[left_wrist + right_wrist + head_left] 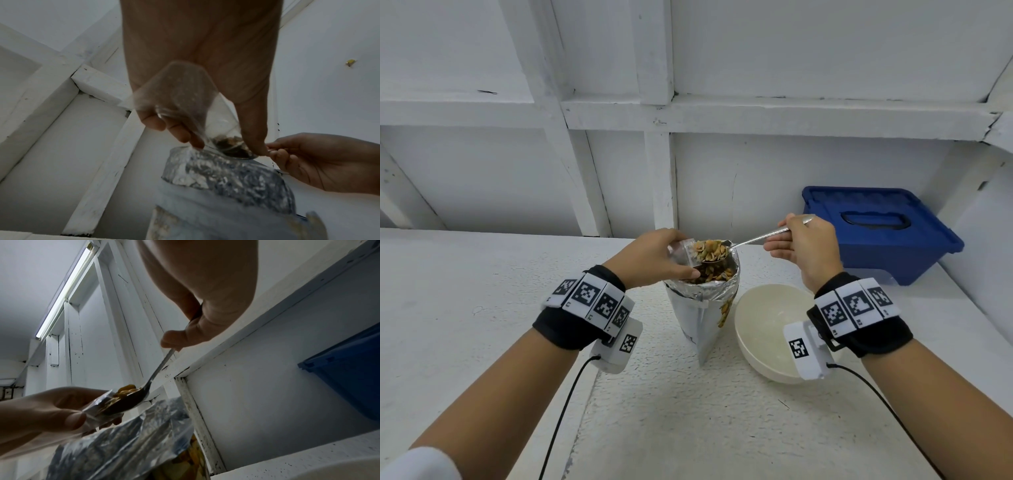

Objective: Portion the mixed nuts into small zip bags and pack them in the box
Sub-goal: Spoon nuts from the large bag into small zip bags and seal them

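1. The counter (482,308) is white and rough-textured, and it runs back to a white panelled wall (791,171).
2. A foil pouch (700,318) stands upright on the counter near its middle, with its top rolled down and open and nuts (714,274) showing inside.
3. A white bowl (763,329) sits just right of the pouch, very close to it; whether they touch is unclear.
4. A blue box (887,236) with its lid on rests at the back right corner, against the wall and apart from the bowl.
5. Two black cables (561,411) hang above the counter's front part.
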`<state>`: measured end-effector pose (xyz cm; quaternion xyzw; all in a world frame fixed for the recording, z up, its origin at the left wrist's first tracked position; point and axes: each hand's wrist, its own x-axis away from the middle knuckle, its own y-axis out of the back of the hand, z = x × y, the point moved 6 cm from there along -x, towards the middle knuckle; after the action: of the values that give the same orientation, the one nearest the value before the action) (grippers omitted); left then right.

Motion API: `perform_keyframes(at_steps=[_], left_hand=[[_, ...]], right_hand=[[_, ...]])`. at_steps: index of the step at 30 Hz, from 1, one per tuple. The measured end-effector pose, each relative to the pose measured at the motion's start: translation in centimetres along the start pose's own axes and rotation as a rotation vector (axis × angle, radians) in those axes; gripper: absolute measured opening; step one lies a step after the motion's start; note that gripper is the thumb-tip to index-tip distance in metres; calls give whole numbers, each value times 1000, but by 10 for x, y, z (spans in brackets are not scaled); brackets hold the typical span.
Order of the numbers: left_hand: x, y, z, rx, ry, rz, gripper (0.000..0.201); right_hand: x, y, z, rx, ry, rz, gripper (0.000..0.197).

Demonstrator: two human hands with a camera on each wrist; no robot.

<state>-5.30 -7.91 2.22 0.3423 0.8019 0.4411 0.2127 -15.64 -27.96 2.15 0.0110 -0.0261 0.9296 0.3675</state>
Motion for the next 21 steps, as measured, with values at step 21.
perform_keyframes(at_steps=[21], left_hand=[[7,-5,-3,225,0,-192,62]], right_hand=[[25,-60,58,327,469,235,24]])
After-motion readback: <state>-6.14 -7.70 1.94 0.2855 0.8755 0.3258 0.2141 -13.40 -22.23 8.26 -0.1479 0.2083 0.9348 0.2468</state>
